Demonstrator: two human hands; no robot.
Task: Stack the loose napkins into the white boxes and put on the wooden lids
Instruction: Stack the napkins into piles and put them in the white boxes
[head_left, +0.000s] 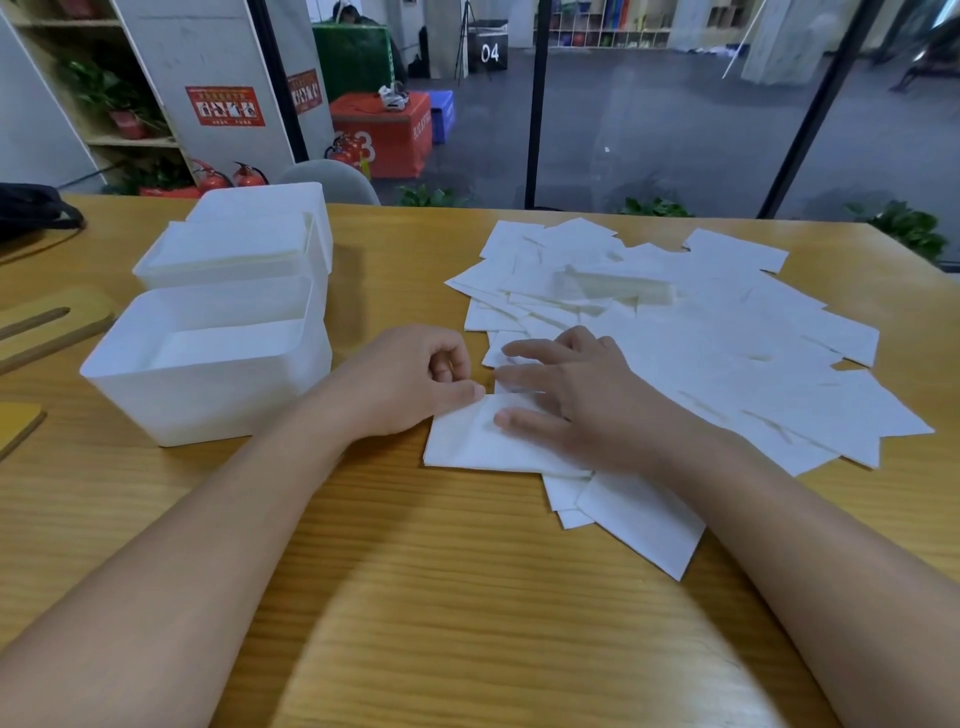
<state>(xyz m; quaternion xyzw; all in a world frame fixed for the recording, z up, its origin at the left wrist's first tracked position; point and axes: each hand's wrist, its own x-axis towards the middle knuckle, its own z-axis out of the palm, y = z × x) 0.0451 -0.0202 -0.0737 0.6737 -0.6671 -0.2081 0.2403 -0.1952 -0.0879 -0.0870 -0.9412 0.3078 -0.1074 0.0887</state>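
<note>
Where scattered, flat white napkins (675, 332).

left hand (410, 382) pinching napkin (470, 441), right hand (576, 400) flat on it, white boxes (208, 374) beside

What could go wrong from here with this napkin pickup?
1. The left hand pinches only a corner of the nearest napkin, so it may unfold or tear when lifted.
2. The right hand lies flat on overlapping loose napkins; dragging one may scatter the rest.
</note>
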